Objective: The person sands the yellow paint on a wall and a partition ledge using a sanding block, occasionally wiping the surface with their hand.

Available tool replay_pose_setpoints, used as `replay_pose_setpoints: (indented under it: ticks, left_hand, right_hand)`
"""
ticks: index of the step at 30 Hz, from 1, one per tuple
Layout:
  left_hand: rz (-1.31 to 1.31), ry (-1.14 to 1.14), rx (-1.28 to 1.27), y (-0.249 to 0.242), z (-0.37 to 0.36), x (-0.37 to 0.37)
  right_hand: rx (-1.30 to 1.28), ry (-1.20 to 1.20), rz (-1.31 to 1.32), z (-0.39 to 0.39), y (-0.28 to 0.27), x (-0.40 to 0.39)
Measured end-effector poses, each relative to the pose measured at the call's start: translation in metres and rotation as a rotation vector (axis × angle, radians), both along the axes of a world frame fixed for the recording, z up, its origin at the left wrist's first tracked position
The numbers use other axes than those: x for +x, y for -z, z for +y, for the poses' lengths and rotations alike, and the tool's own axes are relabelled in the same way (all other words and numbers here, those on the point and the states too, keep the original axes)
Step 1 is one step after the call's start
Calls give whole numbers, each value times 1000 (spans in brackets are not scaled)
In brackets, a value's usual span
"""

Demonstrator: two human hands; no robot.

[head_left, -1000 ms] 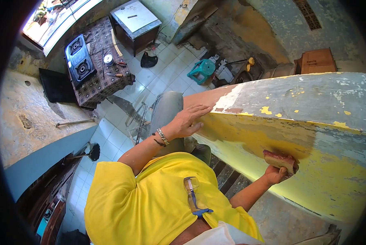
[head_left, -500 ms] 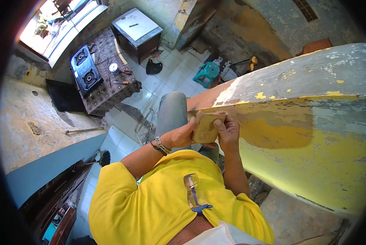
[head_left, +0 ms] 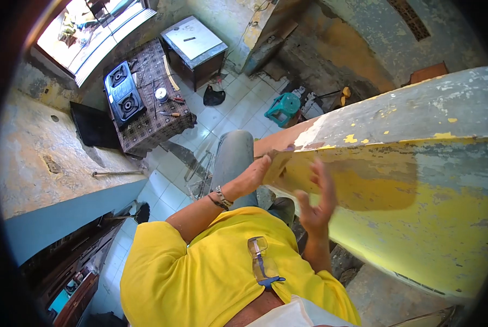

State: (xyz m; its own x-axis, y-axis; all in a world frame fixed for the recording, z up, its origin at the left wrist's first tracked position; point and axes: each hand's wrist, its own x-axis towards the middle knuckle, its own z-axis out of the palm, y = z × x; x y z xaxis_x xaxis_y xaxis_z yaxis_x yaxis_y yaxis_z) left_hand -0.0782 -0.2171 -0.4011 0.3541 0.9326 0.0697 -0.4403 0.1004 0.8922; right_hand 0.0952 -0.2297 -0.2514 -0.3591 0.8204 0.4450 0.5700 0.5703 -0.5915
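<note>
A worn brown piece of sandpaper (head_left: 278, 166) is held at its left edge by my left hand (head_left: 253, 175), thumb on the near side. The sheet hangs in front of the half-wall, so its outline partly blends with the yellow-brown paint. To its right, my right hand (head_left: 319, 199) is raised with fingers apart, slightly blurred and holding nothing. The half-wall (head_left: 385, 158) beside my hands has peeling yellow and grey paint and a darker ochre patch.
A cloth-covered table (head_left: 151, 125) with a two-burner gas stove (head_left: 124, 92) stands at the upper left. Beyond it is a white-topped cabinet (head_left: 192, 41). A green plastic stool (head_left: 284, 108) and a black bag (head_left: 214, 96) are on the tiled floor.
My right hand has let go of the sandpaper, moved right and downward, and spread its fingers. My left hand still holds the sheet. The view has shifted slightly.
</note>
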Motion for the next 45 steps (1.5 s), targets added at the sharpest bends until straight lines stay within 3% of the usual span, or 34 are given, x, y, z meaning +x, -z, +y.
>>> replay_pose_setpoints:
  ticks: [2, 3, 5, 7, 9, 11, 13, 17, 18, 21, 22, 25, 27, 30, 31, 33, 35, 37, 39, 40, 43, 45]
  left_hand:
    - [106, -168, 48, 4, 11, 4]
    - [161, -248, 72, 7, 18, 5]
    - [390, -346, 184, 19, 38, 8]
    - [558, -368, 250, 25, 56, 16]
    - [678, -333, 263, 21, 75, 29]
    - [890, -267, 125, -29, 81, 34]
    - [799, -471, 233, -28, 76, 38]
    - [517, -532, 412, 10, 71, 48]
    - [506, -402, 398, 6, 75, 42]
    - [618, -204, 383, 14, 129, 48]
    - [600, -142, 180, 3, 135, 49]
    - [627, -165, 125, -31, 103, 31]
    - [660, -202, 217, -23, 87, 24]
    - [570, -261, 359, -72, 73, 18]
    - [624, -123, 215, -121, 71, 5]
    - [410, -210, 488, -142, 101, 21]
    - [411, -192, 398, -164, 109, 33]
    - [529, -157, 470, -107, 113, 37]
    - [648, -143, 321, -7, 109, 44]
    - [503, 66, -89, -4, 119, 39]
    - [491, -354, 288, 48, 80, 38]
    - [489, -355, 358, 20, 92, 42]
  right_hand:
    - [154, 113, 106, -15, -14, 43]
    - [426, 134, 200, -15, -20, 65]
    - [815, 564, 80, -13, -56, 98]
    - [968, 651, -135, -7, -89, 129]
    - [979, 692, -170, 6, -91, 151]
    - [1028, 706, -183, 27, -82, 162]
    - [1199, 647, -234, 48, -75, 152]
    - [1209, 633, -181, 54, -68, 152]
    - [1232, 584, -206, 54, -75, 147]
    - [1149, 550, -223, 50, -72, 138]
    - [1136, 559, -225, 51, -72, 140]
    - [1170, 585, -198, 52, -68, 143]
    - [1185, 605, -191, 52, -66, 147]
    - [1183, 633, -176, 54, -60, 156]
    - [1171, 642, -149, 54, -62, 152]
    - [1199, 618, -159, 60, -65, 141]
    - [1199, 774, -254, 45, -56, 158]
    - [1167, 758, -311, 42, -54, 164]
    - [1118, 814, -326, 38, -49, 162]
    - [1141, 809, -298, 41, -53, 155]
    - [1128, 797, -318, 33, -54, 150]
    - [1131, 790, -277, 36, -55, 146]
